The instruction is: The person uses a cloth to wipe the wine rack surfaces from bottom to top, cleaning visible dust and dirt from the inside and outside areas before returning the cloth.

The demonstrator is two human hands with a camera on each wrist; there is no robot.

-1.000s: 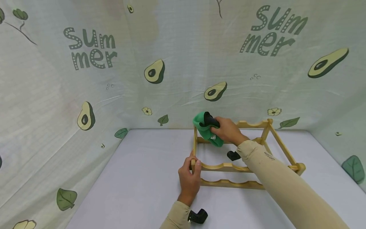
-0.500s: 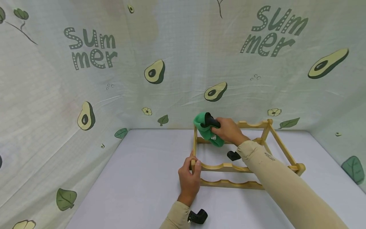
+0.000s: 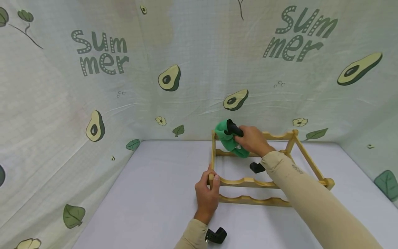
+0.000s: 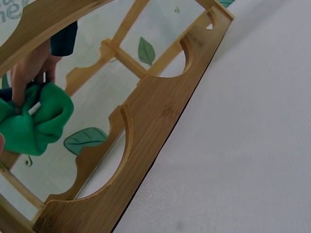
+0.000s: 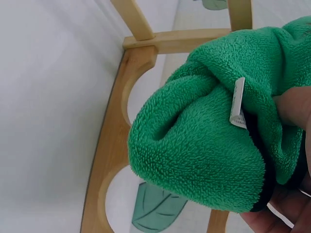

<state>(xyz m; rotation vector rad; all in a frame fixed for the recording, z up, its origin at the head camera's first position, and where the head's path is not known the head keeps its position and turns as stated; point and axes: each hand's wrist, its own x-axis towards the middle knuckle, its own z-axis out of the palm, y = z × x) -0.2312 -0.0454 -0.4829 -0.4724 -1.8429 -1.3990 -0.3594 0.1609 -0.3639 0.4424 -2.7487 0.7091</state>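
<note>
A pale wooden rack with scalloped rails [image 3: 248,200] stands on the white surface. At its near left corner, my left hand [image 3: 206,197] grips the frame, thumb on the near side. My right hand [image 3: 253,140] holds a bunched green microfiber cloth [image 3: 230,140] at the rack's far upper rail, towards the left end. In the right wrist view the fluffy cloth [image 5: 204,141] shows a black edge and a small white label [image 5: 238,104]. The left wrist view shows the cloth [image 4: 41,119] through the rack, beyond a scalloped rail [image 4: 155,111]. The cloth hides part of the far rail.
A printed curtain [image 3: 199,62] with avocados and leaves hangs behind the surface and along both sides. Black wrist devices sit under the left wrist [image 3: 216,235] and the right wrist [image 3: 257,167]. The white tabletop [image 3: 146,193] extends left of the rack.
My right hand has shifted slightly right along the far rail with the green cloth. The left hand keeps its grip on the rack's corner. The head view has drifted a little.
</note>
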